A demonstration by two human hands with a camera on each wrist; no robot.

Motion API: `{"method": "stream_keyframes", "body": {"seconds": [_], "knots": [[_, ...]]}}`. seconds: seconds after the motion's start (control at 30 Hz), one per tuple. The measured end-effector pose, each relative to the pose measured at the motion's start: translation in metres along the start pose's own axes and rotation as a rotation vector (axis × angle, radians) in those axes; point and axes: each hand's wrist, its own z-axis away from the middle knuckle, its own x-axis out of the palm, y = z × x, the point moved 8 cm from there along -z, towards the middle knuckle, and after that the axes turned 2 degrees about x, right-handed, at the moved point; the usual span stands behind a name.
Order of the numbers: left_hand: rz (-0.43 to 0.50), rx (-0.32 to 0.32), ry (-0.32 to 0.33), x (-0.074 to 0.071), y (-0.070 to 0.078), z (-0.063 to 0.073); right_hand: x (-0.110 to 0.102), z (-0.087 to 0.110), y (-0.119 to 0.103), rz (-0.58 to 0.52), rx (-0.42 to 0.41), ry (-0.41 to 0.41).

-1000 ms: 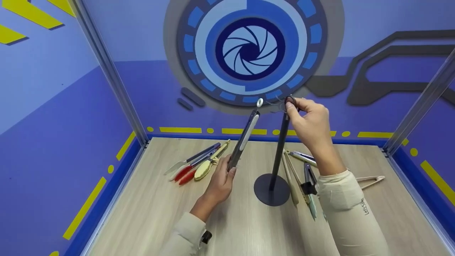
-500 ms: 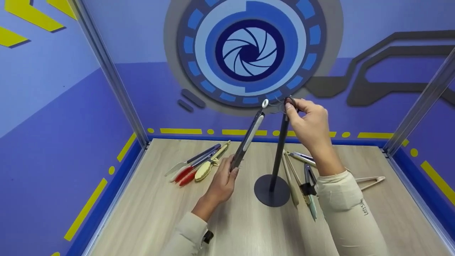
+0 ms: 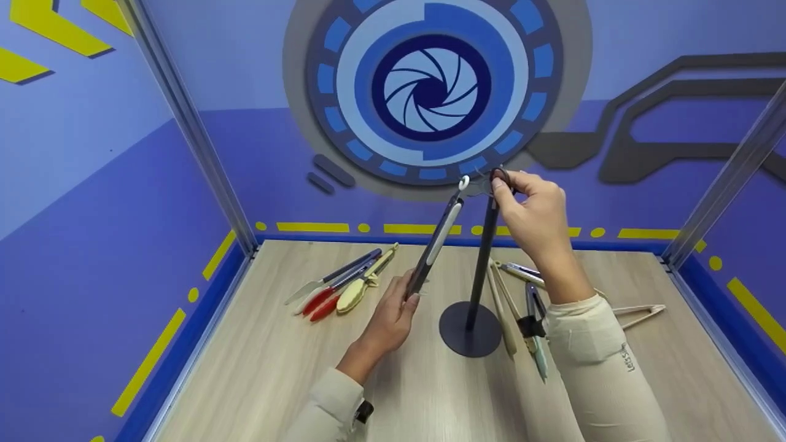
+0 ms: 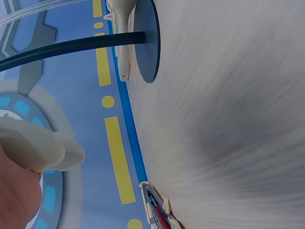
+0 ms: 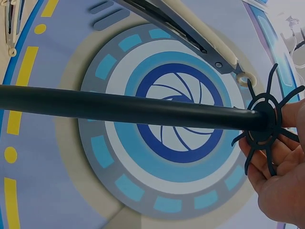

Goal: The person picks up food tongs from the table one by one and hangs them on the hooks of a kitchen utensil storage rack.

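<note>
My left hand (image 3: 390,313) grips a pair of tongs (image 3: 435,244) with dark arms, a pale grey strip and a white ring at the top end. They tilt up to the right, left of a black stand (image 3: 482,270). My right hand (image 3: 537,209) pinches the stand's top, where thin hooks (image 5: 269,78) spread round the pole. In the right wrist view the white ring (image 5: 246,79) is right by one hook's tip; whether it is looped over cannot be told. Part of the left hand (image 4: 16,195) and a pale rounded end of the tongs (image 4: 35,145) show in the left wrist view.
Red-tipped tongs (image 3: 325,301), yellow tongs (image 3: 356,291) and pale-tipped tongs (image 3: 306,288) lie on the table (image 3: 245,368) at left. More tongs (image 3: 535,356) lie right of the stand's round base (image 3: 457,337), partly behind the right sleeve. Blue printed walls (image 3: 245,159) enclose the table.
My left hand has moved a little to the right with the tongs, bringing their white ring closer to the stand's hooks. My right hand has stayed at the stand's top.
</note>
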Motion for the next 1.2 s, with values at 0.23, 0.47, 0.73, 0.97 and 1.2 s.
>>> {"method": "stream_keyframes", "body": {"seconds": [0.23, 0.47, 0.73, 0.97, 1.2], "knots": [[0.096, 0.004, -0.006, 0.007, 0.0, 0.0, 0.001, 0.001, 0.0, -0.007, -0.002, -0.011], [0.138, 0.025, -0.006, 0.01, 0.004, 0.0, -0.002, 0.0, 0.0, -0.003, 0.012, -0.005], [0.172, -0.004, -0.017, 0.017, 0.001, -0.001, 0.0, 0.0, 0.0, 0.005, 0.016, -0.005], [0.136, -0.017, -0.02, 0.017, 0.005, -0.002, 0.0, 0.001, 0.0, 0.006, 0.014, -0.003], [0.151, -0.018, -0.057, 0.022, 0.009, -0.004, 0.0, 0.0, -0.002, 0.006, 0.013, -0.002]]}}
